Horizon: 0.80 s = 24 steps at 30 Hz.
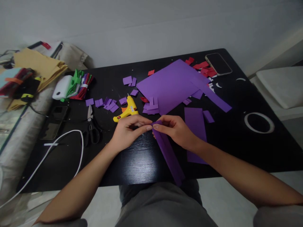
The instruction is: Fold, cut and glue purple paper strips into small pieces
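Note:
A long purple paper strip (168,153) runs from my fingers down over the near edge of the black table (236,148). My left hand (129,130) and my right hand (174,129) meet at its top end, both closed in a pinch on it. Just beyond my left hand lies a yellow glue gun (127,109). A purple rectangle (195,132) lies flat under my right wrist, and a large purple sheet (170,85) sits behind it.
Black scissors (91,127) and a white cable (59,143) lie at left. Several small purple squares (107,103) and red scraps (203,67) are scattered about. A phone (218,63) lies at the far right, folded coloured paper (79,83) at far left.

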### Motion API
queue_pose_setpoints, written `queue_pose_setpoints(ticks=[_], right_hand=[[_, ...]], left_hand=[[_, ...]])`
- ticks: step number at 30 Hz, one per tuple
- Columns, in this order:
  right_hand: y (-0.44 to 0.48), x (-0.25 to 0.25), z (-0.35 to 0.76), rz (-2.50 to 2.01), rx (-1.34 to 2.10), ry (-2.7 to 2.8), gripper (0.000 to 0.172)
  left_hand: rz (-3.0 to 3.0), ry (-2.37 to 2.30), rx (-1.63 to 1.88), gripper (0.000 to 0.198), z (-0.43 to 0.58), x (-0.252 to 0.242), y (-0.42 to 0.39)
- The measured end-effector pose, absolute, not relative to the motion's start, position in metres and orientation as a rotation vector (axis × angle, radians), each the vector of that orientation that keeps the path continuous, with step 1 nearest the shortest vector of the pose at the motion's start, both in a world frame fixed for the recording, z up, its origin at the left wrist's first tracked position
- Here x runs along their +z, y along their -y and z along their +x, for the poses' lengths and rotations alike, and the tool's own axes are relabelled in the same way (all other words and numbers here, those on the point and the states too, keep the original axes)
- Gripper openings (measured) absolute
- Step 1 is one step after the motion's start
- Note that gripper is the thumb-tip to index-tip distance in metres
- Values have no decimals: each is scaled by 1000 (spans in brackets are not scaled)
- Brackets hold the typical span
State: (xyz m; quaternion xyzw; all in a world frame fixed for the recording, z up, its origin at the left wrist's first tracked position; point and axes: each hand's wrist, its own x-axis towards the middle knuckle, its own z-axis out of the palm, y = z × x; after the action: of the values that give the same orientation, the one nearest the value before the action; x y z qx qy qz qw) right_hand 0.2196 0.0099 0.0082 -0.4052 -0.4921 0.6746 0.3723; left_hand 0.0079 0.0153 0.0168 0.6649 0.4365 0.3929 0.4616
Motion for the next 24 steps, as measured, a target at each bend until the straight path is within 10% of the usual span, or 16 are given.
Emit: queue_pose_setpoints(ticks=[24], right_hand=[[-1,0,213,-989,1963,1158,37]], left_hand=[[1519,-1173,859,21,13,12,-13]])
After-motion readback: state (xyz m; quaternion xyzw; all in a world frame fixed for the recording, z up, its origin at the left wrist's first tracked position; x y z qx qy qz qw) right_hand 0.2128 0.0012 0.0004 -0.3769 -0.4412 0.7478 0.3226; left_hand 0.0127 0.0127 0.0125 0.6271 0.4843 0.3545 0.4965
